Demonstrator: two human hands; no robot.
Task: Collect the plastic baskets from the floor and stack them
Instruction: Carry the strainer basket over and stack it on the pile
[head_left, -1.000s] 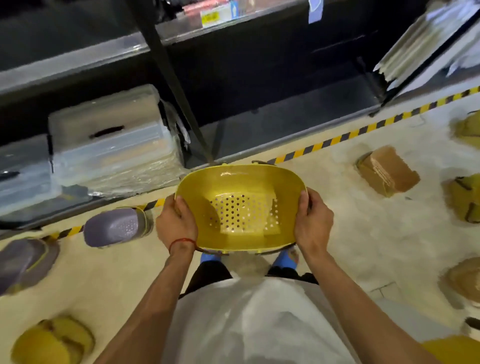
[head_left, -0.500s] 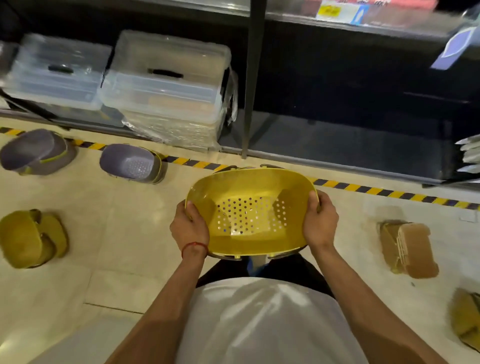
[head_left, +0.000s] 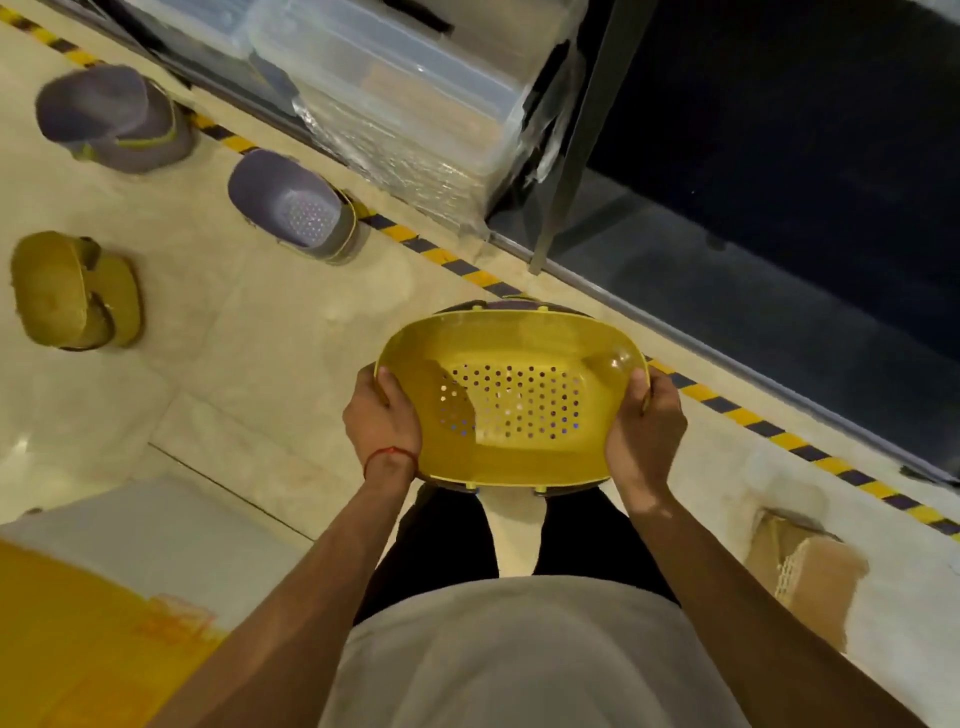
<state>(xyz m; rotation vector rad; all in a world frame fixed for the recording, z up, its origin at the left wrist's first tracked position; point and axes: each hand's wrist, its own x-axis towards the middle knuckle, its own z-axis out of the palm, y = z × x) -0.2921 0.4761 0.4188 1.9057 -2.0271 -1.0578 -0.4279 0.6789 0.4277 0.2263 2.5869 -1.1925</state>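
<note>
- Swung round since half a second ago, the scene now tilts: the striped tape (head_left: 779, 439) and the shelf edge run diagonally from upper left to lower right. The yellow basket (head_left: 509, 457) stays at centre frame between both hands.
- The left hand (head_left: 382, 415) grips the basket's left end, with the thumb hooked over the rim onto the inner wall. A red thread (head_left: 389, 454) circles that wrist.
- The right hand (head_left: 644, 431) grips the right end, fingers curled round the rim.
- The yellow basket is held off the floor (head_left: 249, 332), open side up, its perforated bottom showing. A purple rim (head_left: 498, 305) peeks out just past its far edge.
- Bare floor lies open to the left of the hands, as far as a purple basket (head_left: 296, 208) tipped on its side just beside the tape.
- More purple baskets (head_left: 109, 119) sit at upper left, and olive baskets (head_left: 72, 291) at the left edge, well apart from the hands.
- Clear storage bins (head_left: 415, 104) fill the low shelf at top centre, beside a dark shelf post (head_left: 576, 140).
- A brown basket (head_left: 810, 582) lies at lower right, near the tape.
- A yellow sheet (head_left: 78, 649) covers the lower-left corner.
</note>
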